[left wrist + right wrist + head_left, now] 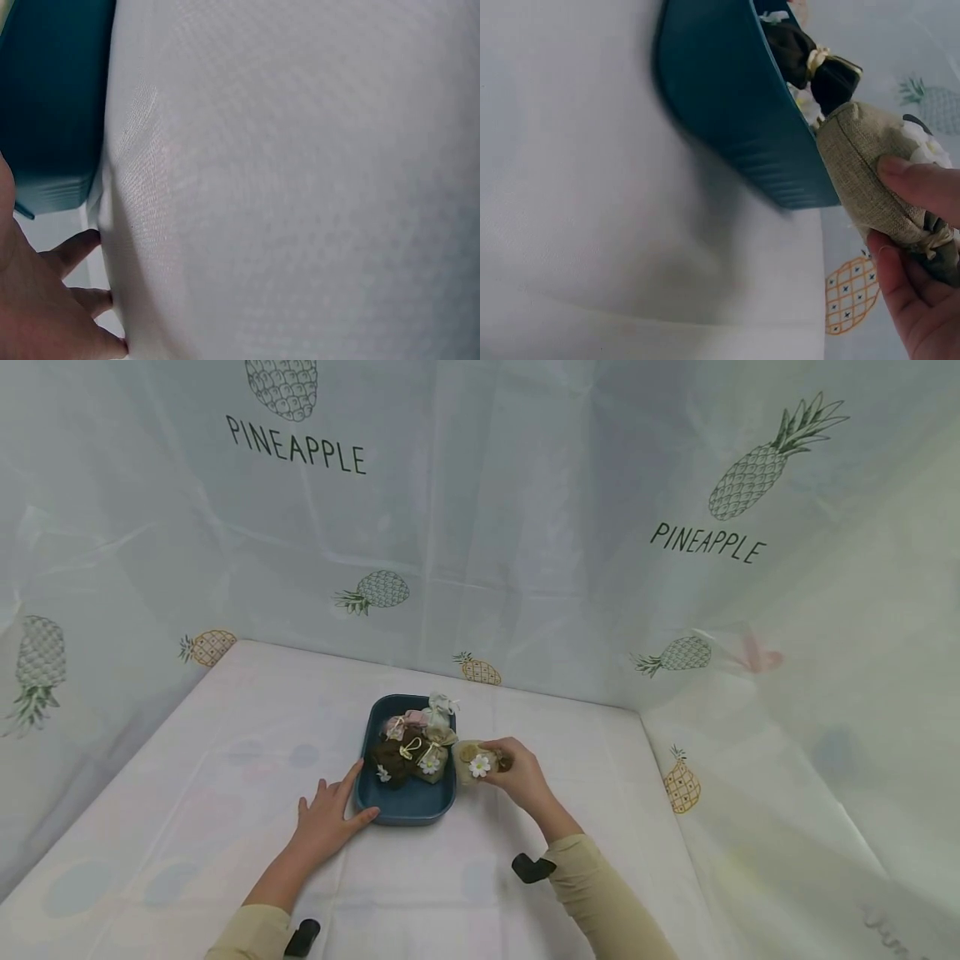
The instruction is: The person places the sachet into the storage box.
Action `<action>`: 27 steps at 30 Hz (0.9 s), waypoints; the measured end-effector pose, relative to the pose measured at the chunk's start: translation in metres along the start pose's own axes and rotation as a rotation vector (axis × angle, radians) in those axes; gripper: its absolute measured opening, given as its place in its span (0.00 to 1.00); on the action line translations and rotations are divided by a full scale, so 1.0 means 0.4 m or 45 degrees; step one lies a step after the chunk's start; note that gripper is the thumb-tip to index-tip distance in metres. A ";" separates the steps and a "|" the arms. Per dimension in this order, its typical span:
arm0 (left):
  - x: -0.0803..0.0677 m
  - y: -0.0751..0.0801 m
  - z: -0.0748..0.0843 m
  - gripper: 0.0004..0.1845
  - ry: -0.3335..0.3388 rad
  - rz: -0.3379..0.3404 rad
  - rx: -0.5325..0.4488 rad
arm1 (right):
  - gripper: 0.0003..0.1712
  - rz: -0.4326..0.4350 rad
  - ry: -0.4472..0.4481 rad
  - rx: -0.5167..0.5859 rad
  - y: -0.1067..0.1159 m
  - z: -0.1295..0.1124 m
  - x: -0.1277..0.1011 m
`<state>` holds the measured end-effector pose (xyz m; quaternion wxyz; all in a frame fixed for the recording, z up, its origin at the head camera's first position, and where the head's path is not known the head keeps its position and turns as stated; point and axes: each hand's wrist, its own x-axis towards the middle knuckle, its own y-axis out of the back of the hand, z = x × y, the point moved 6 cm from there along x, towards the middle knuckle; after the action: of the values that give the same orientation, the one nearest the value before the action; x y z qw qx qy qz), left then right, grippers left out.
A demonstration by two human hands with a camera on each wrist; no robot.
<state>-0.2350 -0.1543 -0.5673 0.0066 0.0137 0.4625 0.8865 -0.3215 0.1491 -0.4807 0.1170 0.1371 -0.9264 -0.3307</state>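
Note:
My right hand (522, 777) pinches a small beige cloth pouch (866, 169) with a white flower on it. In the head view the pouch overlaps the right rim of a dark blue tray (408, 810); the right wrist view shows it raised beside the tray's wall. Inside the tray lie several tied pouches: dark brown ones (392, 755), a beige one (432, 762) with a flower, a pink one (397, 725) and a pale one (438, 710). At the tray's left side, my left hand (330, 820) spreads its fingers, with fingertips right at the rim and others on the table.
A white cloth with faint pastel spots covers the table (247, 760). Behind and at the right hangs a pale curtain (510, 527) printed with pineapples. Each wrist carries a black camera mount (533, 867).

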 end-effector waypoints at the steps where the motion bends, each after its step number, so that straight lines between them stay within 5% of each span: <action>1: 0.000 0.000 0.000 0.49 0.001 -0.002 0.001 | 0.26 -0.019 0.030 -0.020 -0.005 -0.008 0.002; 13: -0.002 0.005 -0.001 0.49 -0.006 0.005 0.006 | 0.26 -0.169 0.306 -0.150 -0.067 -0.083 0.023; 27: -0.002 0.003 0.000 0.49 -0.011 0.012 0.000 | 0.25 -0.389 0.514 -0.473 -0.157 -0.139 0.020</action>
<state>-0.2342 -0.1549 -0.5664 0.0042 0.0196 0.4624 0.8864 -0.3009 0.0673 -0.4781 0.2704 0.3138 -0.7768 -0.4743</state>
